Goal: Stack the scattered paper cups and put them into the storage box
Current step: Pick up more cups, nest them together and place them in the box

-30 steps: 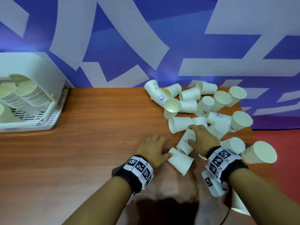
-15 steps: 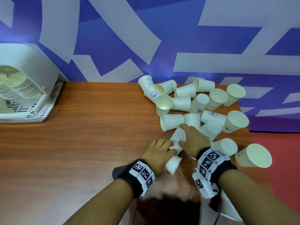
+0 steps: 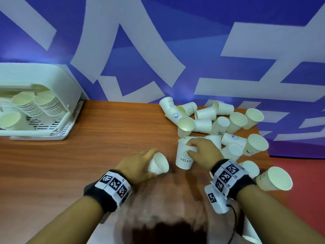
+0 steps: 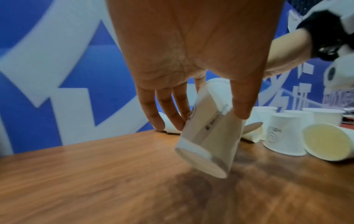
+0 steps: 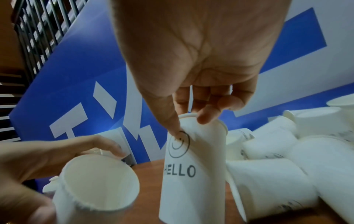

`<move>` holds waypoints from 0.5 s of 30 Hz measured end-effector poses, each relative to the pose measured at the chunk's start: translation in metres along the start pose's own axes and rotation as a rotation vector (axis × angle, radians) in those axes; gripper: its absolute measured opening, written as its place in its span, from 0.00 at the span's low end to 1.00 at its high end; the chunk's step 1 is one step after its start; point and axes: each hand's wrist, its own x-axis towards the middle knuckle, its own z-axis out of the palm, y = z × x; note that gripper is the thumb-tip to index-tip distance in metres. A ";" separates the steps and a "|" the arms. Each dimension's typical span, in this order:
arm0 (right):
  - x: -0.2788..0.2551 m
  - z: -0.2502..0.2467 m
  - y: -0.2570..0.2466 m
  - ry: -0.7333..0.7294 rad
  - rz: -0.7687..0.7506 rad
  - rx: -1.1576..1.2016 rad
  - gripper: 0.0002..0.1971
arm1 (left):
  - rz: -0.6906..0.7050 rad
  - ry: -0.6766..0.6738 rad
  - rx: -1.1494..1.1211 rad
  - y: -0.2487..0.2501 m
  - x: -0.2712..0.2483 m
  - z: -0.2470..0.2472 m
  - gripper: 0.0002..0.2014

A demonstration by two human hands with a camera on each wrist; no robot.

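Note:
My left hand (image 3: 146, 161) grips a plain white paper cup (image 3: 159, 165) just above the table, tilted with its open mouth facing right. In the left wrist view, thumb and fingers of that left hand (image 4: 206, 118) clasp the cup's (image 4: 208, 136) side. My right hand (image 3: 193, 148) pinches the rim of a cup printed "HELLO" (image 3: 183, 158), which is upright just right of the plain cup. The right wrist view shows my right hand (image 5: 187, 122) on the HELLO cup (image 5: 191, 174), thumb outside and fingertips inside. Several loose cups (image 3: 219, 124) lie piled behind. The white storage box (image 3: 58, 78) stands far left.
The box holds stacks of nested cups (image 3: 40, 104). One cup (image 3: 274, 178) lies at the table's right edge, by the red floor. Bare wooden tabletop (image 3: 105, 147) stretches between the box and my hands. A blue and white wall backs the table.
The left hand has picked the plain cup off the table and turned its mouth to the right. The right hand has raised the lying HELLO cup upright by its rim.

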 end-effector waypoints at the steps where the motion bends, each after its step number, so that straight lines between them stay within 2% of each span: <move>1: 0.002 0.000 -0.011 0.015 -0.008 0.002 0.10 | 0.002 0.023 -0.023 -0.011 -0.005 -0.008 0.36; 9: 0.018 0.021 -0.118 0.121 -0.080 0.000 0.07 | 0.013 0.188 -0.127 -0.103 -0.045 -0.063 0.16; 15: 0.023 0.050 -0.182 0.142 -0.067 -0.020 0.05 | 0.035 0.271 -0.216 -0.170 -0.068 -0.089 0.12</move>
